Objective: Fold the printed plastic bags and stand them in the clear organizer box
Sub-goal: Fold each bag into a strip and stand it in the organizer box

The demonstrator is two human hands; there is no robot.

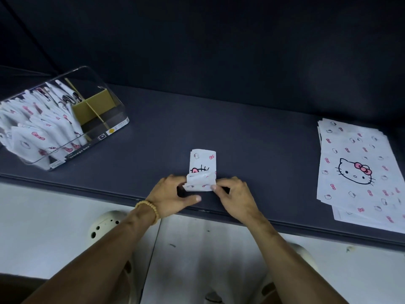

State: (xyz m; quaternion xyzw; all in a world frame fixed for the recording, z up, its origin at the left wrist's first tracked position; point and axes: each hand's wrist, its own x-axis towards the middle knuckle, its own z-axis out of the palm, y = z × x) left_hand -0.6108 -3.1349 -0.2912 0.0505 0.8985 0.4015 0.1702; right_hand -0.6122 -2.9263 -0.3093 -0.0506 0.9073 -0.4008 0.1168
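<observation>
Plastic bag (202,165): white with pink bows, narrowly folded, laid near the front edge of the tabletop (252,145); its near end is turned up.
Left hand (173,195): grip pinched on the turned-up end's left side.
Right hand (235,194): grip pinched on its right side.
Organizer box (92,115): clear, at the left edge, folded bags stood inside.
Flat bags (359,170): stacked at the right edge.

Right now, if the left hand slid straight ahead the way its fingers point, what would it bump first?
The left hand points right, so it would first meet the folded bag it already pinches, then probably the right hand.
</observation>
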